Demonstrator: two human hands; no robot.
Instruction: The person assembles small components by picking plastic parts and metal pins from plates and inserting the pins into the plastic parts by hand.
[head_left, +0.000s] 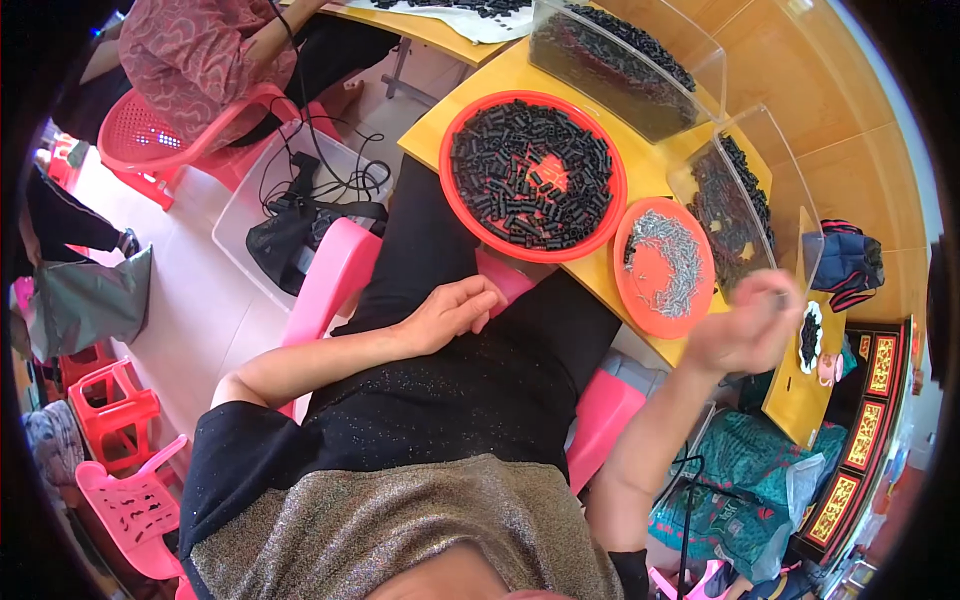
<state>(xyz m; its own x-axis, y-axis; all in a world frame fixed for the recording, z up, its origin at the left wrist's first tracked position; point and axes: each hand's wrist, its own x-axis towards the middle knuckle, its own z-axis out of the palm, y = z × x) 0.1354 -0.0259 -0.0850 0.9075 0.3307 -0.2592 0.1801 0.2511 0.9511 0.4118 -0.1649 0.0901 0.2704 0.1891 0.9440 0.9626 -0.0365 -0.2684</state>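
My right hand, smeared by motion, is raised over the table's right part beside the clear bin. Its fingers are closed, with what looks like a small black piece at their tips. Over my lap, my left hand is closed with fingers curled; whatever they may hold is hidden. In front of me stands a round red basin full of short black tubular pieces. To its right, an orange plate carries small silvery metal pieces, perhaps screws, and a few black pieces at its left edge.
Two clear bins of black pieces stand along the yellow table's far side. A small white dish of black pieces lies right. Another person sits far left. Beside my chair is a plastic tub with cables.
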